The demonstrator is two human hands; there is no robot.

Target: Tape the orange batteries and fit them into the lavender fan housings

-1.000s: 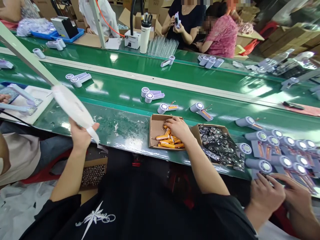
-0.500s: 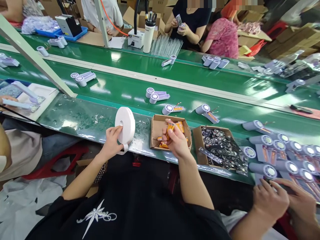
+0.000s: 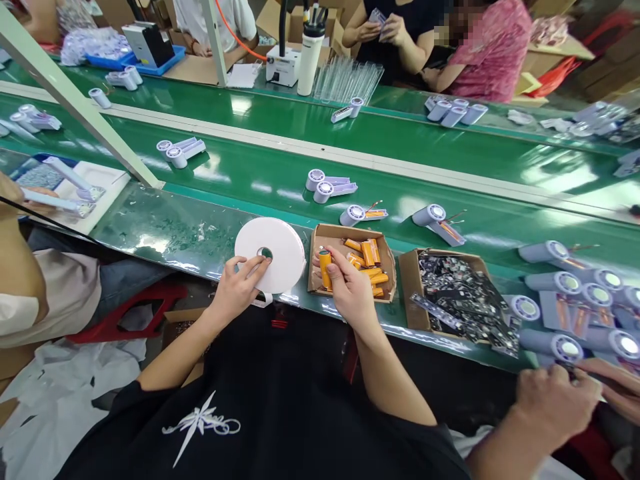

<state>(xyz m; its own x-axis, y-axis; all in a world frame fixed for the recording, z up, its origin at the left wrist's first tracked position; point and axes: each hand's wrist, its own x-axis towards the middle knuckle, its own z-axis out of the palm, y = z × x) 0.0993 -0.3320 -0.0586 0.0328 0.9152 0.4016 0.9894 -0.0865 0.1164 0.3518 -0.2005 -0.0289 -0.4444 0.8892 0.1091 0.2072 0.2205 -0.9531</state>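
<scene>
My left hand (image 3: 239, 288) grips a white roll of tape (image 3: 286, 257) at its centre hole, fingers at the hole and the flat face turned up toward me. A loose strip end hangs below the roll. Between the fingers and thumb of my right hand (image 3: 354, 293) is an orange cylindrical battery (image 3: 325, 269), held nearly upright. That hand is over the left part of a cardboard box (image 3: 325, 235), where several orange batteries (image 3: 371, 253) lie loose. Part of the box is hidden behind my hand.
Right of the batteries, a second box (image 3: 411, 261) holds dark circuit boards. Lavender fan housings (image 3: 324, 192) lie on the green conveyor (image 3: 260, 180), more at right beside a co-worker's hands (image 3: 557, 397). A slanted metal post (image 3: 85, 100) rises at left. Co-workers sit opposite.
The tape roll has turned from nearly edge-on to face-up in my left hand. My right hand has lowered slightly, and the battery now stands clear in its fingers. The view has shifted somewhat.
</scene>
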